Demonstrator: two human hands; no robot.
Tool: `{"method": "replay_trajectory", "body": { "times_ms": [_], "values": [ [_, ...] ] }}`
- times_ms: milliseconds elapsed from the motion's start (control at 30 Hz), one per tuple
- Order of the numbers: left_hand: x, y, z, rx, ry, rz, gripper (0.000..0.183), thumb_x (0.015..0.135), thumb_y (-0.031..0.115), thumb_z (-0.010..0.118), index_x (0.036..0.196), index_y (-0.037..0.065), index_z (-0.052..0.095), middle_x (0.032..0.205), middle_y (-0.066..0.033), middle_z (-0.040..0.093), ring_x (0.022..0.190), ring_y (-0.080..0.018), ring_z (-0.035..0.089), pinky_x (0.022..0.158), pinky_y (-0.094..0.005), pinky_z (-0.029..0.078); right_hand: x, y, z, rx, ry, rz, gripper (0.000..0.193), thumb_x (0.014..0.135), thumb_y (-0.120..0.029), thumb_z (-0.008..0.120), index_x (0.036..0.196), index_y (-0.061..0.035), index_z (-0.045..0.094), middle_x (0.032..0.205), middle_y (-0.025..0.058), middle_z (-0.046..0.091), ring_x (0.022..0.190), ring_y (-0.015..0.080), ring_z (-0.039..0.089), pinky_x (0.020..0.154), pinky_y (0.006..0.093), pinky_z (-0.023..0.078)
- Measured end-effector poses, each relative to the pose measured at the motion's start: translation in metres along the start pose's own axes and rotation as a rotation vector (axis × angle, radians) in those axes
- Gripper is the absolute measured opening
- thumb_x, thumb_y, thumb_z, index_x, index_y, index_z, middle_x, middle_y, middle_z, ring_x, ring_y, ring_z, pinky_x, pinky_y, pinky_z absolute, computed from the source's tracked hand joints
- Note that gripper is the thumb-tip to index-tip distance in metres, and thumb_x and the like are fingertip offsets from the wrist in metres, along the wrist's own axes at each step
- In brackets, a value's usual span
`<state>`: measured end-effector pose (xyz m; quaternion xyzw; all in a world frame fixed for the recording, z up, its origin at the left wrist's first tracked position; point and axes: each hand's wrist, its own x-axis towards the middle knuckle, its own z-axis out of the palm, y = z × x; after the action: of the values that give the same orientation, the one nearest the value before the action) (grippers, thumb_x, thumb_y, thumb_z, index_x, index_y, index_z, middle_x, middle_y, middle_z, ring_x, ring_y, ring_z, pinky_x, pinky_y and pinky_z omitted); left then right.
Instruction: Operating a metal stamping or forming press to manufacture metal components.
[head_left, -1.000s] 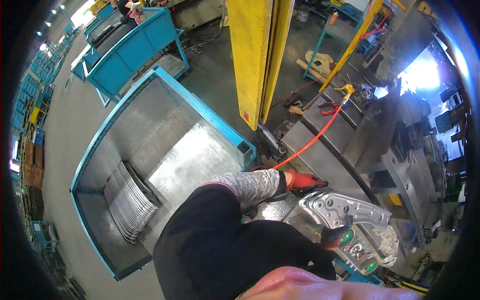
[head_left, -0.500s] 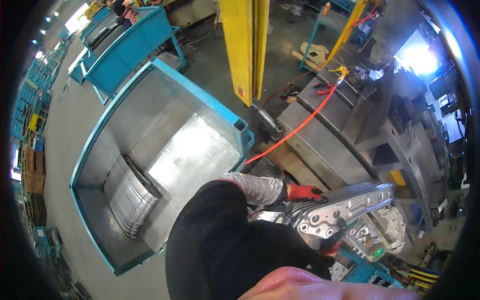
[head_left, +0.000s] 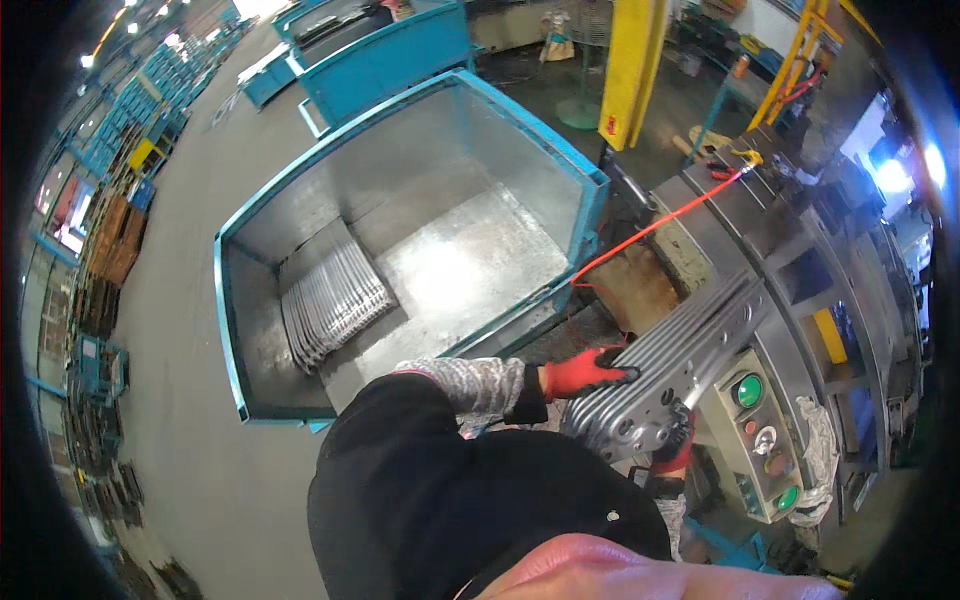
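Note:
A stack of long, ribbed grey metal plates (head_left: 690, 350) with round holes is held between my two gloved hands, tilted in front of the machine. My left hand (head_left: 585, 373), in a red glove with dark fingertips, is closed on the near left edge of the stack. At the stack's lower right side, my right hand (head_left: 677, 440), in a red and dark glove, grips it; some of its fingers are hidden. More metal plates (head_left: 335, 295) of a similar kind lie in a row inside a large blue-rimmed metal bin (head_left: 470, 250) to my left.
Right of the stack is a control box (head_left: 725, 405) with green buttons, with a pale cloth (head_left: 820, 450) beside it. An orange hose (head_left: 660, 222) runs across the machine bed. A yellow post (head_left: 632, 75) stands beyond the bin. Another blue bin (head_left: 390, 55) stands farther back.
The view has turned, so the bin shows farther right and higher. The stack has moved away from the control box and tilts more steeply, uncovering a green button. Both hands keep hold of it.

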<state>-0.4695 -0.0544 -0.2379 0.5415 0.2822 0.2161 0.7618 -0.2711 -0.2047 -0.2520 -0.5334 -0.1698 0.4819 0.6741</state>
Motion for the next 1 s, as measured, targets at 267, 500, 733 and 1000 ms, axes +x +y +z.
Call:
{"method": "replay_trajectory", "body": {
  "times_ms": [267, 500, 733, 1000],
  "values": [
    [-0.144, 0.085, -0.074, 0.034, 0.204, -0.136, 0.070, 0.076, 0.023, 0.067, 0.132, 0.002, 0.031, 0.116, -0.0081, 0.051, 0.100, -0.0130, 0.050, 0.083, -0.0252, 0.042, -0.023, 0.036, 0.119, -0.429, -0.469, -0.190, 0.030, 0.087, -0.023, 0.044, 0.106, -0.0006, 0.050, 0.096, 0.0087, 0.057, 0.089, 0.0187, 0.054, 0.082, 0.0328, 0.042],
    [-0.226, 0.015, -0.172, -0.218, 0.478, 0.079, 0.065, 0.074, 0.008, 0.065, 0.129, -0.002, 0.031, 0.125, -0.0097, 0.045, 0.114, -0.0160, 0.042, 0.096, -0.0308, 0.033, -0.001, 0.159, 0.200, -0.358, -0.798, -0.032, 0.046, 0.091, -0.039, 0.038, 0.111, 0.0007, 0.050, 0.100, 0.0122, 0.059, 0.091, 0.0223, 0.057, 0.081, 0.0356, 0.045],
    [-0.238, -0.024, -0.244, -0.384, 0.858, 0.119, 0.047, 0.079, 0.010, 0.061, 0.119, -0.003, 0.041, 0.105, -0.0063, 0.055, 0.094, -0.0116, 0.052, 0.082, -0.0259, 0.042, 0.065, 0.248, 0.305, -0.123, -0.855, 0.447, 0.028, 0.088, -0.020, 0.047, 0.108, -0.0016, 0.054, 0.102, 0.0078, 0.059, 0.092, 0.0160, 0.055, 0.083, 0.0294, 0.044],
    [-0.219, -0.076, -0.303, -0.526, 1.145, 0.080, 0.034, 0.079, 0.009, 0.062, 0.108, -0.003, 0.048, 0.094, -0.0048, 0.059, 0.085, -0.0101, 0.055, 0.074, -0.0231, 0.044, 0.131, 0.332, 0.357, -0.237, -1.124, 0.434, 0.029, 0.088, -0.024, 0.047, 0.104, -0.0010, 0.055, 0.104, 0.0098, 0.059, 0.098, 0.0195, 0.055, 0.090, 0.0340, 0.041]
  ]
}}
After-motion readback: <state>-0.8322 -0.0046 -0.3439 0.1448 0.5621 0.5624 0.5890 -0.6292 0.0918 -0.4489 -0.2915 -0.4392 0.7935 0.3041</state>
